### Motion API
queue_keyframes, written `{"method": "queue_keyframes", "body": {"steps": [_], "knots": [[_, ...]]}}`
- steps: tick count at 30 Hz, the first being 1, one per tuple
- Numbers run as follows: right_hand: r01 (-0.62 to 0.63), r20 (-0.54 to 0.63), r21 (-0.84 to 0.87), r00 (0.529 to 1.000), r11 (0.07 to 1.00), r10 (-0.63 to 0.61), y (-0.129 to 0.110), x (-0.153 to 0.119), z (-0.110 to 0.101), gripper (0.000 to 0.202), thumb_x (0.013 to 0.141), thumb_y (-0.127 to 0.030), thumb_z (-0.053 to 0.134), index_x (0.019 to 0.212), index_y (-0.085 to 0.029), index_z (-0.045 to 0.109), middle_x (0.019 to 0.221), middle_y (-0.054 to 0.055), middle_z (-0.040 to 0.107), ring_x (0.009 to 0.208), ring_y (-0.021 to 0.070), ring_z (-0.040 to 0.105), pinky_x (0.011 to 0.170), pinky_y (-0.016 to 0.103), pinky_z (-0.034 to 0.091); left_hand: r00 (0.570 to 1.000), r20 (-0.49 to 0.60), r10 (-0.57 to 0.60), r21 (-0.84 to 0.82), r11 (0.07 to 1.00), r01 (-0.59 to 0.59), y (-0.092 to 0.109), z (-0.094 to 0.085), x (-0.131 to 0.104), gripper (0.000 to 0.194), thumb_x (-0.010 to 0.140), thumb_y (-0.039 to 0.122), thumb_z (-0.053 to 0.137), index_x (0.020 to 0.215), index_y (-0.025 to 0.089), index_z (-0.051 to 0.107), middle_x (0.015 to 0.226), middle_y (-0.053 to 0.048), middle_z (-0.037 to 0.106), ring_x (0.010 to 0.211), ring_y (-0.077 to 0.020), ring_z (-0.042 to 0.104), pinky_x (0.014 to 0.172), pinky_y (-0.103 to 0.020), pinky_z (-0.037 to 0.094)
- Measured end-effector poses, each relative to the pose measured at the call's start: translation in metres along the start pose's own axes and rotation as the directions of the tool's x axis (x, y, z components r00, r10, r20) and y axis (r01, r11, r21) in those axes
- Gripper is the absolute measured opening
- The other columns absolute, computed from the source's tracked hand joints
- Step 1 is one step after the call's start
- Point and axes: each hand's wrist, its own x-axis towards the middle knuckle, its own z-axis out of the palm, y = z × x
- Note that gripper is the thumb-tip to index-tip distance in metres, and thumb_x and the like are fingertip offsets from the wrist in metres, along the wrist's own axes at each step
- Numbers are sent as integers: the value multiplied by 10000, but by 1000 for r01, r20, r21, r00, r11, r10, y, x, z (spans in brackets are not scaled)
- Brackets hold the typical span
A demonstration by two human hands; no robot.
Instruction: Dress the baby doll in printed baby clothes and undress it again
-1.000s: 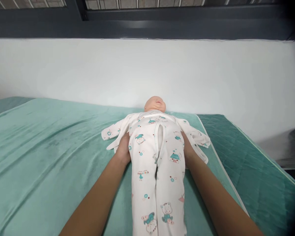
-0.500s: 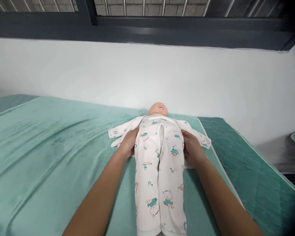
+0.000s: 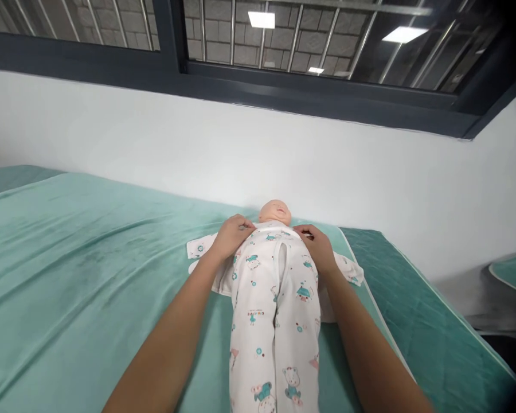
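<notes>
A baby doll [image 3: 275, 211] lies on its back with its head toward the wall. It wears white printed baby pants [image 3: 258, 287], which reach up over its chest and have an opening at the crotch. A matching long-sleeved top [image 3: 201, 246] shows at both sides, its sleeves spread outward. My left hand [image 3: 233, 236] is closed at the left upper edge of the pants, by the shoulder. On the other side my right hand [image 3: 319, 245] pinches the right upper edge with bent fingers. The pants' feet ends lie beyond the bottom of the view.
Beneath the doll is a light green sheet [image 3: 90, 275] with folds at left. A darker green quilted mat [image 3: 421, 310] lies at right. Behind stands a white wall [image 3: 198, 149] below a dark-framed window [image 3: 258, 86] with metal bars.
Both hands have moved up from the doll's sides to the top edge of the pants near the shoulders. The camera has tilted up, showing more window.
</notes>
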Motion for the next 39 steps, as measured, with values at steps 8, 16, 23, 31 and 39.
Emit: {"method": "queue_keyframes", "body": {"steps": [8,16,23,31,39], "knots": [[100,255,-5,962,995,-95,10,-7,-14,152,847,-381,601,818,-232,600,1260,36,618,1084,205,570,975,357,392,959,284,1,-173,984,50,-8,-9,-11,166,840,367,600,904,241,687,1273,-40,550,1194,-214,544,1047,-348,431],[112,361,15,926,994,-110,8,-4,-16,186,860,-403,594,794,-235,547,1325,44,566,1223,230,520,1046,381,352,942,333,-37,-131,988,86,-4,-8,-13,190,849,410,574,911,252,660,1359,-25,472,1211,-233,537,1028,-362,456],[113,342,51,931,992,-124,4,-9,-14,211,876,-436,568,809,-237,582,1323,45,584,1226,237,516,1018,378,382,982,188,18,-243,970,29,-6,3,-12,200,856,416,580,838,217,582,1258,-41,597,1198,-216,549,996,-326,433],[-16,76,-91,997,996,23,11,5,1,316,854,-530,539,778,-227,592,797,2,646,787,195,556,724,320,413,981,-82,-173,-128,978,162,-11,22,5,193,859,384,565,782,214,520,637,51,511,628,-132,481,622,-261,372],[-28,-20,-95,999,995,26,15,7,9,250,812,-483,602,811,-234,612,830,8,663,802,192,573,770,330,435,998,-62,-22,26,999,24,-10,29,1,216,899,293,535,1040,267,697,1059,-10,689,1013,-189,629,921,-319,461]]}}
